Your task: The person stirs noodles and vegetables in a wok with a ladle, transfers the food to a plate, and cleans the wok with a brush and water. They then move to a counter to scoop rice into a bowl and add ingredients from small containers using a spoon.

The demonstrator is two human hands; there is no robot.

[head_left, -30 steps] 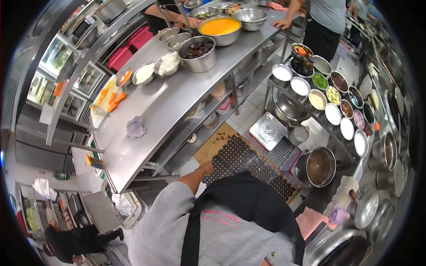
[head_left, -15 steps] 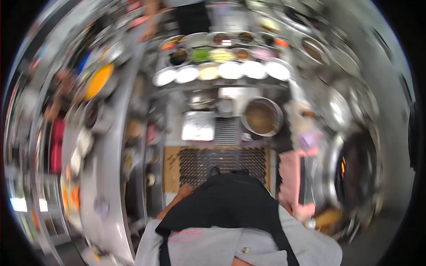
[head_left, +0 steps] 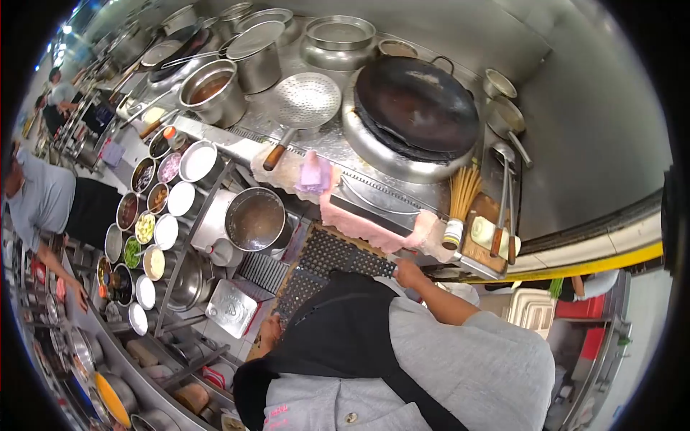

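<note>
My right hand (head_left: 409,274) is low by the stove's front edge, just below a pink towel (head_left: 366,223), with its fingers curled in; I cannot make out what, if anything, is in it. Beside my apron hangs my left hand (head_left: 269,331), its fingers partly hidden. On the stove, a black wok (head_left: 418,100) rests on a round metal ring. A bundled bamboo brush (head_left: 465,191) stands right of it, close to two ladles (head_left: 501,215) on a wooden board (head_left: 480,251). A perforated skimmer (head_left: 309,100) lies left of the wok.
A large pot of brownish liquid (head_left: 255,220) stands on the left, near several bowls of ingredients (head_left: 144,228). A black perforated mat (head_left: 327,251) covers the floor ahead. Another person (head_left: 54,197) works across the counter. A purple cloth (head_left: 313,174) lies on the stove's edge.
My view has swung right, from the counter aisle to the stove and wok. My right hand now shows near the stove's front edge; my left stays low at my side.
</note>
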